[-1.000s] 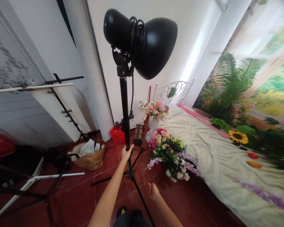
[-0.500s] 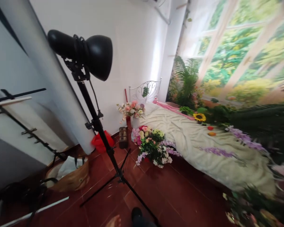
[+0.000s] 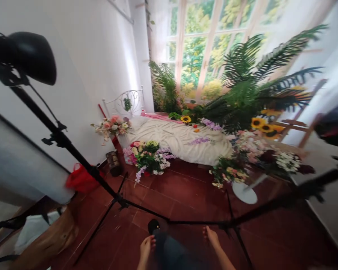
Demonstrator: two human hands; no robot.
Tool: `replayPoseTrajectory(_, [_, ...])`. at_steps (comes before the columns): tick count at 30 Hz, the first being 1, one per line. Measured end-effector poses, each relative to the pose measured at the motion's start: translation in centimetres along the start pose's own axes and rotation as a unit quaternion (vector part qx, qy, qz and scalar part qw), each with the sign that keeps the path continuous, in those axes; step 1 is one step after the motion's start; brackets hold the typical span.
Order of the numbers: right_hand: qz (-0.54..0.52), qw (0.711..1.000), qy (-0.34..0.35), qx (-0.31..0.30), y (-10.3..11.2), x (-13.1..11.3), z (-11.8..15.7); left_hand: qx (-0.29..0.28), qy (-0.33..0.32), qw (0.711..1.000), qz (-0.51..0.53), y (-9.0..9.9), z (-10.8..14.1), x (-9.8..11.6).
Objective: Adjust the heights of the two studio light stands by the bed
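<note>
My left hand (image 3: pixel 147 245) hangs low at the bottom of the head view, beside my dark trouser leg (image 3: pixel 171 249). Its fingers are loosely curled in, and nothing shows in them. On the other side of the leg is my right hand (image 3: pixel 212 238), fingers curled inward too, with no object visible. It is nearest to the legs of a black light stand (image 3: pixel 228 225), but apart from them. A dark shoe (image 3: pixel 153 226) steps forward on the red tiled floor (image 3: pixel 183 187).
A black lamp (image 3: pixel 33 58) on a tripod stands left, its leg crossing ahead of me. Beyond are a bed with a cream blanket (image 3: pixel 163 133), bunches of flowers (image 3: pixel 149 157), palm leaves (image 3: pixel 242 90) and a white round base (image 3: pixel 245 193). A woven bag (image 3: pixel 50 240) lies lower left.
My view has swung right, so the lamp and bed shift left and a second stand and more flowers appear. Both my hands have come into view at the bottom.
</note>
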State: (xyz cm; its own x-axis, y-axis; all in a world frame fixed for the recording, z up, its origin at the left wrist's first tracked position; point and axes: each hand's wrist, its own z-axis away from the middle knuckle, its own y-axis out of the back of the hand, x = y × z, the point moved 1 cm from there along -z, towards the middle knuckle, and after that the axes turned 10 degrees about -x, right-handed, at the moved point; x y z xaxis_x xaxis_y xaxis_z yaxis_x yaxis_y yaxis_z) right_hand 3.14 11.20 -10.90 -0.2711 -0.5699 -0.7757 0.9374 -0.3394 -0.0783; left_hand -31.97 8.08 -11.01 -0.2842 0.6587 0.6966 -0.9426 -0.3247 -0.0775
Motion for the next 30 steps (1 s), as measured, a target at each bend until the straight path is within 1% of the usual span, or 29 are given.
replayPoseTrajectory(2, [-0.041,0.998,0.004,0.043,3.1,-1.1,1.3,-0.060,0.006,0.998,-0.023,-5.3,1.3,-0.8])
replayPoseTrajectory(4, [-0.076,0.994,0.014,0.074,6.3,-2.3,2.8,-0.119,0.009,0.992,-0.040,-10.5,2.8,-1.4])
replayPoseTrajectory(6, [-0.104,0.990,0.030,0.091,9.2,-3.5,4.4,-0.166,0.011,0.984,-0.057,-14.8,4.4,-1.9])
replayPoseTrajectory(7, [-0.117,0.988,0.038,0.096,10.5,-4.0,5.2,-0.185,0.013,0.980,-0.069,-16.5,5.1,-2.2])
replayPoseTrajectory(8, [-0.130,0.985,0.044,0.100,11.6,-4.6,5.9,-0.202,0.016,0.976,-0.085,-17.8,5.6,-2.4])
replayPoseTrajectory(10, [-0.156,0.981,0.051,0.108,13.6,-5.5,7.2,-0.229,0.023,0.965,-0.126,-19.6,6.3,-2.9])
replayPoseTrajectory(12, [-0.189,0.975,0.049,0.111,15.3,-6.1,8.2,-0.247,0.022,0.953,-0.173,-20.6,6.4,-3.2])
replayPoseTrajectory(14, [-0.239,0.965,0.050,0.099,17.0,-6.4,9.0,-0.256,0.002,0.944,-0.206,-21.4,6.1,-3.1])
replayPoseTrajectory(16, [-0.300,0.949,0.057,0.077,18.8,-6.9,9.6,-0.260,-0.016,0.938,-0.229,-22.9,5.8,-2.5])
replayPoseTrajectory(17, [-0.326,0.941,0.061,0.068,19.8,-7.3,9.8,-0.260,-0.021,0.935,-0.239,-23.9,5.8,-2.0])
replayPoseTrajectory(19, [-0.358,0.929,0.070,0.058,22.0,-8.5,10.3,-0.266,-0.037,0.928,-0.259,-27.0,6.3,-0.4])
replayPoseTrajectory(21, [-0.366,0.925,0.078,0.059,24.4,-10.4,10.7,-0.294,-0.091,0.914,-0.263,-31.4,7.6,1.9])
replayPoseTrajectory(22, [-0.370,0.923,0.082,0.058,25.6,-11.5,10.9,-0.318,-0.133,0.903,-0.258,-33.9,8.6,3.2])
replayPoseTrajectory(24, [-0.390,0.915,0.093,0.038,28.2,-14.1,11.3,-0.369,-0.209,0.868,-0.260,-39.7,11.2,5.9])
replayPoseTrajectory(25, [-0.406,0.908,0.098,0.013,29.4,-15.5,11.5,-0.396,-0.238,0.845,-0.270,-42.7,12.8,7.0])
replayPoseTrajectory(27, [-0.447,0.886,0.109,-0.065,31.7,-18.3,11.9,-0.453,-0.300,0.789,-0.288,-48.7,16.2,8.9])
replayPoseTrajectory(28, [-0.469,0.868,0.115,-0.114,32.7,-19.7,12.0,-0.474,-0.332,0.760,-0.295,-51.6,17.9,9.5])
replayPoseTrajectory(30, [-0.510,0.826,0.123,-0.207,34.2,-22.3,11.9,-0.496,-0.390,0.716,-0.299,-57.0,21.1,10.0])
